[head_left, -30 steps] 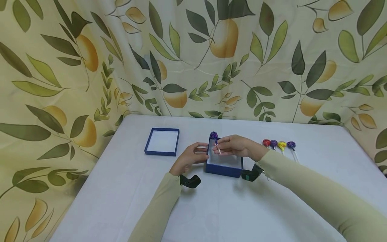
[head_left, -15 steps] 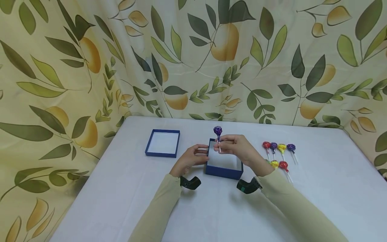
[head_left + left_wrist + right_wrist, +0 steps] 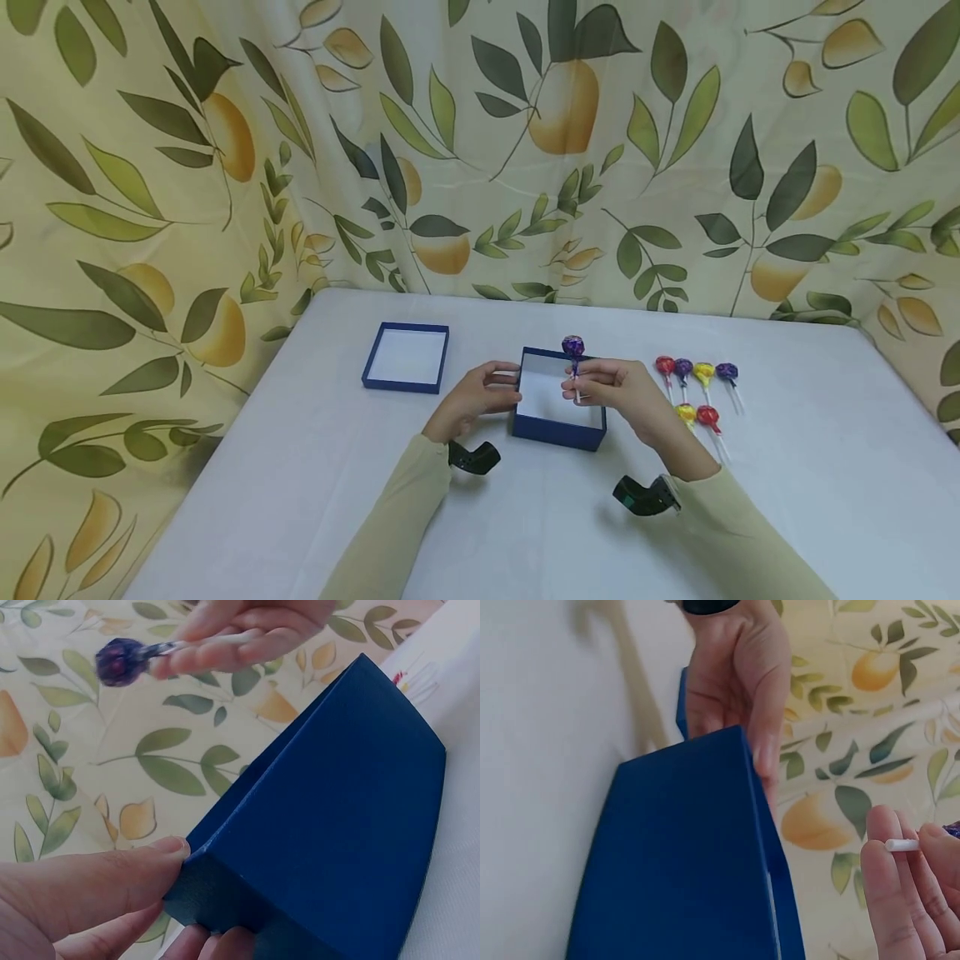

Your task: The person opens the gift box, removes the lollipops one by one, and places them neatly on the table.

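Upright above the open blue box (image 3: 558,432) is a purple-wrapped lollipop (image 3: 573,347). My right hand (image 3: 626,396) pinches its white stick between thumb and fingers. The stick's end (image 3: 901,845) pokes out past the fingertips in the right wrist view. My left hand (image 3: 474,402) rests against the box's left side, its fingers extended along the wall. In the left wrist view the left thumb (image 3: 161,851) lies at the rim's corner, with other fingertips lower on the same wall. The visible part of the box's inside is pale and bare.
A shallow blue lid (image 3: 401,386), white inside, lies left of the box. To the right are several wrapped lollipops in rows, among them a red one (image 3: 708,417), a yellow one (image 3: 703,372) and a purple one (image 3: 727,372). A patterned curtain (image 3: 510,192) hangs behind the white table (image 3: 525,533).
My right hand has moved right with the lollipop, from the box's left part to its right part, and the lollipop stands straighter. The left hand stays at the box.
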Demonstrator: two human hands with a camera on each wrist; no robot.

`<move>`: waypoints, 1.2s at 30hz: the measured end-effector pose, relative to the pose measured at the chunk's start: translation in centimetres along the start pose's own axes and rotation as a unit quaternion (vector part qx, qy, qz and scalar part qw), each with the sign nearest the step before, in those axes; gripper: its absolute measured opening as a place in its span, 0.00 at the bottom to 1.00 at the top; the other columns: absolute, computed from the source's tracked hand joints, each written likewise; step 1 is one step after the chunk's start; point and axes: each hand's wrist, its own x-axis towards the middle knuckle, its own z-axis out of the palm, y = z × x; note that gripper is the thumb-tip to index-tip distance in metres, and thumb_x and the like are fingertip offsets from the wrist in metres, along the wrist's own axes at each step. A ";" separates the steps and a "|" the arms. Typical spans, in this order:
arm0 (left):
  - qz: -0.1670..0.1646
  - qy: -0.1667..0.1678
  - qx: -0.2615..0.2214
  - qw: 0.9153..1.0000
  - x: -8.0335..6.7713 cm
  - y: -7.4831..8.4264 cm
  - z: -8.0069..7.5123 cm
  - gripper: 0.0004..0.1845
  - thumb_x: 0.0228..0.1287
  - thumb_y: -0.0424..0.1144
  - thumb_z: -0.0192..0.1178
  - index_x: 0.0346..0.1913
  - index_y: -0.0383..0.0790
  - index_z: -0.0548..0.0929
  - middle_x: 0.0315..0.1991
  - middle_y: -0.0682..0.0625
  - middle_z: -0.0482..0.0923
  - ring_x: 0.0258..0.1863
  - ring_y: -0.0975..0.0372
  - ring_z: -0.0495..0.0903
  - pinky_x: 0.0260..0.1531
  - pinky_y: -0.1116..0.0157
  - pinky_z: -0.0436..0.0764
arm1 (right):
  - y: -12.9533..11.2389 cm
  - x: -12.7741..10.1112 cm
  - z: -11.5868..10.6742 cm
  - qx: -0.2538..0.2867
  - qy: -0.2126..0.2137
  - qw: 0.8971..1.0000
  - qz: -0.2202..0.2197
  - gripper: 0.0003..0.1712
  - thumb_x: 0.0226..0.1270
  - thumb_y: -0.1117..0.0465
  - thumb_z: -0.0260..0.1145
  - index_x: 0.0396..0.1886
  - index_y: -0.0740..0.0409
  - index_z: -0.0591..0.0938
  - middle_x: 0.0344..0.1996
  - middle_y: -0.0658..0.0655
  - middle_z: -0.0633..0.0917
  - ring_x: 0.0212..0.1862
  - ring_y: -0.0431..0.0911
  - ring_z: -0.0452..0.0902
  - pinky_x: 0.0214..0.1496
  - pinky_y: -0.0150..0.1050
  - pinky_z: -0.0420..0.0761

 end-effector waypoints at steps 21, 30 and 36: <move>0.004 -0.009 -0.005 1.000 0.1 -0.2 -0.2 0.28 0.59 0.29 0.62 0.63 0.40 0.69 0.62 0.39 0.70 0.50 0.56 0.80 0.52 0.62 0.82 | 1.5 -5.1 -5.7 -0.058 0.053 0.997 -0.003 0.27 0.66 0.59 0.62 0.55 0.78 0.71 0.35 0.39 0.88 0.39 0.33 0.84 0.43 0.29 0.84; -0.006 -0.002 -0.001 1.000 0.2 -0.1 -0.2 0.28 0.59 0.29 0.62 0.63 0.41 0.70 0.62 0.39 0.70 0.50 0.57 0.79 0.52 0.62 0.81 | 2.6 -7.6 -9.7 -0.097 0.075 0.992 0.004 0.20 0.67 0.62 0.60 0.51 0.74 0.74 0.32 0.36 0.87 0.37 0.31 0.83 0.39 0.22 0.82; -0.010 -0.003 0.001 1.000 0.3 -0.1 -0.1 0.28 0.59 0.29 0.62 0.63 0.42 0.70 0.62 0.41 0.70 0.52 0.56 0.78 0.53 0.62 0.81 | 3.6 -9.0 -12.8 -0.130 0.093 0.986 0.043 0.19 0.68 0.59 0.60 0.52 0.68 0.76 0.32 0.32 0.85 0.36 0.30 0.83 0.39 0.21 0.81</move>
